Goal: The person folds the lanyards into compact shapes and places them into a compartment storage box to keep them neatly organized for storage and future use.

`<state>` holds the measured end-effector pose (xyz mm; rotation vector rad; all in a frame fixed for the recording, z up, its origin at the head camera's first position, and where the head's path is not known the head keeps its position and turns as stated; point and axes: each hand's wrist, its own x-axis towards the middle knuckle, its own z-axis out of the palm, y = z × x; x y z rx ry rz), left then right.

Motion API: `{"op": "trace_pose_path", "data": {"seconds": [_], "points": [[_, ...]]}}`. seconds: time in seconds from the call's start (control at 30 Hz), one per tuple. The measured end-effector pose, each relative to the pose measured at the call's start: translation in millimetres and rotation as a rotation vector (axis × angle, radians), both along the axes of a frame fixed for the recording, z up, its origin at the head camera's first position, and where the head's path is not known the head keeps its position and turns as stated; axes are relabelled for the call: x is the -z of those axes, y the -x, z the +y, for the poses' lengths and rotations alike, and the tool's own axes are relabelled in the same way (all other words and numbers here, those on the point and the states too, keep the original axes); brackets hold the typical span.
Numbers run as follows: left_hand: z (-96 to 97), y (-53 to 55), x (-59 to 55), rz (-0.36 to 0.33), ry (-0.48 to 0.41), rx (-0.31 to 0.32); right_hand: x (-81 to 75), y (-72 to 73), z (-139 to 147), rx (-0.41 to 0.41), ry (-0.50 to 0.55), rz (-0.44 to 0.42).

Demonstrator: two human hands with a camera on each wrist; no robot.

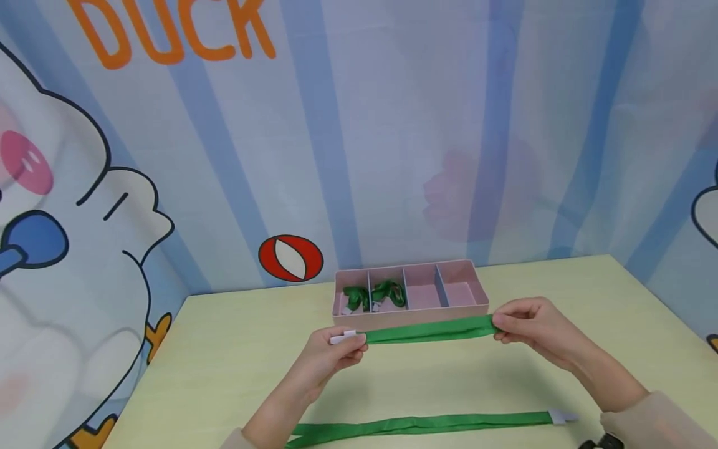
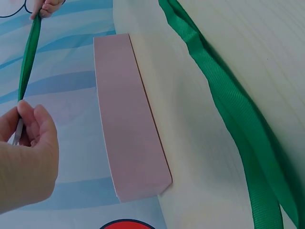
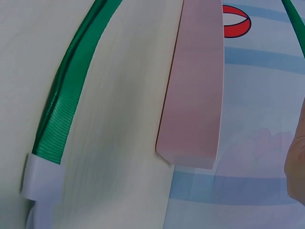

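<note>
A green lanyard (image 1: 429,330) is stretched in the air between both hands, in front of the pink box. My left hand (image 1: 333,355) pinches its left end, where a white clip (image 1: 343,337) pokes out past the thumb. At the other end, the thumb and fingers of my right hand (image 1: 533,329) pinch the folded strap. A second green lanyard (image 1: 426,425) lies lengthwise on the table below the hands, its white clip (image 1: 557,416) toward the right. Only an edge of the right hand (image 3: 296,167) shows in the right wrist view.
The pink box (image 1: 415,318) stands at the table's back edge, split into several compartments. Bundled green lanyards (image 1: 388,292) lie in its two left compartments. A printed cloth backdrop (image 1: 392,125) rises behind the pale table (image 1: 235,349). Something black (image 1: 603,441) shows at the bottom right.
</note>
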<state>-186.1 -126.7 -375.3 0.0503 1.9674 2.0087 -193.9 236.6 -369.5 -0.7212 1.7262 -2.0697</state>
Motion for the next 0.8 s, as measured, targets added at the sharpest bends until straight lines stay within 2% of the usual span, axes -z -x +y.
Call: {"op": "trace_pose_path", "data": {"seconds": [0.1, 0.17, 0.27, 0.37, 0.43, 0.57, 0.8], "points": [[-1.7, -1.9, 1.1, 0.002, -0.010, -0.006, -2.1, -0.9, -1.1, 0.056, -0.075, -0.045], [-2.7, -3.7, 2.0, 0.009, -0.007, -0.011, -4.3, -1.5, -2.5, 0.110, -0.174, -0.058], [-4.2, -6.1, 3.3, 0.028, 0.009, -0.020, -8.2, -1.8, -6.9, 0.182, -0.356, -0.036], [-5.9, -7.3, 4.2, 0.039, 0.026, -0.027, -11.4, -2.7, -11.9, 0.225, -0.474, 0.006], [-6.4, -8.4, 3.7, 0.041, 0.034, -0.033, -13.0, -3.5, -14.0, 0.238, -0.504, 0.029], [-5.9, -9.1, 1.8, 0.037, 0.021, -0.037, -16.9, -4.9, -14.1, 0.244, -0.501, 0.063], [-6.4, -7.3, 0.4, -0.015, -0.064, -0.040, -23.4, -4.9, -15.0, 0.229, -0.468, 0.089]]}}
